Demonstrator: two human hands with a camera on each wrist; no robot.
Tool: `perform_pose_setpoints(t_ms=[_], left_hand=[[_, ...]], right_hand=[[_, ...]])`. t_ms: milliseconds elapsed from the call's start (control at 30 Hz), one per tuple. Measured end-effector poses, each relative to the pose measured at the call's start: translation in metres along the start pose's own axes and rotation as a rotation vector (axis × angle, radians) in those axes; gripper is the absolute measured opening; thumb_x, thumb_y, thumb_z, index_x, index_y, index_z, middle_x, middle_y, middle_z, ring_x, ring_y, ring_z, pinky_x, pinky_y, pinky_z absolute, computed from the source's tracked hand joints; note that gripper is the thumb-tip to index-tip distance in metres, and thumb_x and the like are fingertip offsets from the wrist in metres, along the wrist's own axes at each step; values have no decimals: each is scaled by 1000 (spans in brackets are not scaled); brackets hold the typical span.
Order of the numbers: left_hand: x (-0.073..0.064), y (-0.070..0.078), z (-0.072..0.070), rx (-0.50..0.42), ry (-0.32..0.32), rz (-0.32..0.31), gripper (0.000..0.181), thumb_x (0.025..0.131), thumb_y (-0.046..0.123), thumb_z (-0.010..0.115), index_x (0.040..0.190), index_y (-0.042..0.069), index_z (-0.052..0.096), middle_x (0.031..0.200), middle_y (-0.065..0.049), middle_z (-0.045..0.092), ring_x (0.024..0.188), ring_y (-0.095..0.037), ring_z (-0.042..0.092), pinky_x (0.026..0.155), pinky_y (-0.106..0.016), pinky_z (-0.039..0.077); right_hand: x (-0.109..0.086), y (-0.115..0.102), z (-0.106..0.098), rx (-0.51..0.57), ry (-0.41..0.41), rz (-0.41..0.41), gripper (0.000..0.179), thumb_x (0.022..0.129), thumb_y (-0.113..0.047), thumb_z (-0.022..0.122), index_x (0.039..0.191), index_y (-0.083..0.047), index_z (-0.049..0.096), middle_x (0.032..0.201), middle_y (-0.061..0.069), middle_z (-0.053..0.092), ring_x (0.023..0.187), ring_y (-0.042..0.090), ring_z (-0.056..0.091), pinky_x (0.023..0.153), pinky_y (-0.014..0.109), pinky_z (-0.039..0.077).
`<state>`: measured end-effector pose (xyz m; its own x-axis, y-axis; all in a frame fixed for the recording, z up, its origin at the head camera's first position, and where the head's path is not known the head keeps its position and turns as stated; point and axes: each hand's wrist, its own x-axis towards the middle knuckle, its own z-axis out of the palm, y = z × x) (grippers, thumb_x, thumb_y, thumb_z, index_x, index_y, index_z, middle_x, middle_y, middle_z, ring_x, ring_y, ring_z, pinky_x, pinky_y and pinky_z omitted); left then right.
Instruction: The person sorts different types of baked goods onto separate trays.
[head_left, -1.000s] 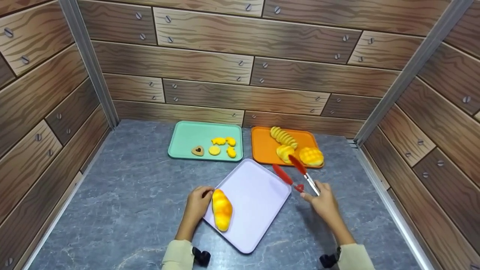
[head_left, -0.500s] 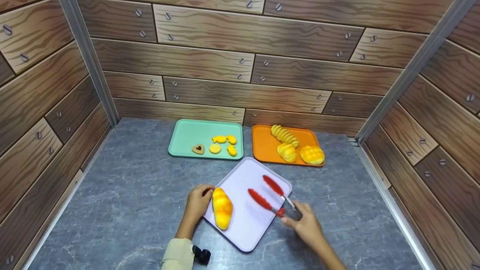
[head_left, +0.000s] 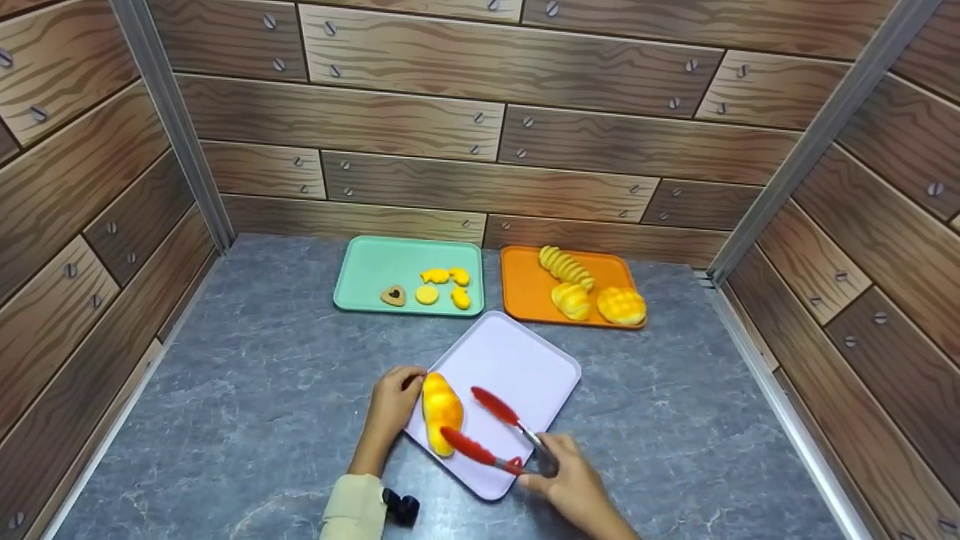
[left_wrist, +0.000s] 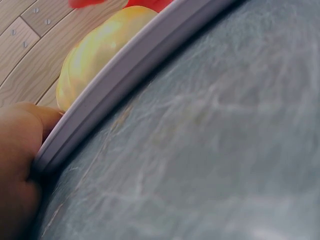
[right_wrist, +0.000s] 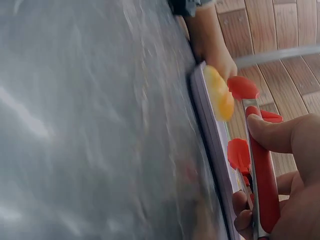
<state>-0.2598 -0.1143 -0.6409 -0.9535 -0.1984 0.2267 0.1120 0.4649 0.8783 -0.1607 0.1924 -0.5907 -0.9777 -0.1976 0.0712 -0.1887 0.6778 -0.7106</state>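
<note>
A lilac tray (head_left: 517,360) lies at an angle on the table, with a croissant-like bread roll (head_left: 441,409) along its left side. My left hand (head_left: 394,401) holds the tray's left edge beside the roll; the left wrist view shows fingers (left_wrist: 47,117) at the rim. In my right hand (head_left: 574,484) is a pair of red-tipped metal tongs (head_left: 499,409), gripped between thumb and fingers. The tongs' arms are spread over the tray, and the nearer red tip overlaps the roll's lower end in the head view. In the right wrist view, the thumb (right_wrist: 272,132) lies along the tongs' red handle.
Behind stands a green tray (head_left: 375,262) with several small yellow pieces and a heart cookie (head_left: 393,295). Beside it, an orange tray (head_left: 521,292) carries a twisted loaf (head_left: 566,268), a round bun (head_left: 621,305) and a smaller roll (head_left: 571,301). Wood-patterned walls enclose the table.
My right hand has brought the spread tongs from the orange tray's front edge leftward and nearer, over the lilac tray to the bread roll. My left hand stays on the tray edge.
</note>
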Motion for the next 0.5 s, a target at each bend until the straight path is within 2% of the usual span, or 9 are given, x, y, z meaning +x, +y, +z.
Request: perform_pose_setpoints(t_ms=[300, 500], left_hand=[[0, 0, -1, -7, -7, -22, 16, 97, 11, 65, 106, 10, 77, 106, -7, 73, 104, -26, 67, 96, -46, 52], [0, 1, -2, -27, -11, -5, 16, 96, 10, 65, 106, 9, 77, 105, -8, 74, 103, -26, 67, 95, -46, 52]], right_hand=[[-6, -15, 19, -89, -24, -34, 76, 75, -44, 85, 136, -5, 61, 117, -3, 57, 99, 16, 59, 84, 34, 49], [-6, -20, 27, -217, -1, -65, 73, 80, -44, 82, 136, -3, 60, 118, -1, 57, 100, 16, 58, 81, 38, 49]])
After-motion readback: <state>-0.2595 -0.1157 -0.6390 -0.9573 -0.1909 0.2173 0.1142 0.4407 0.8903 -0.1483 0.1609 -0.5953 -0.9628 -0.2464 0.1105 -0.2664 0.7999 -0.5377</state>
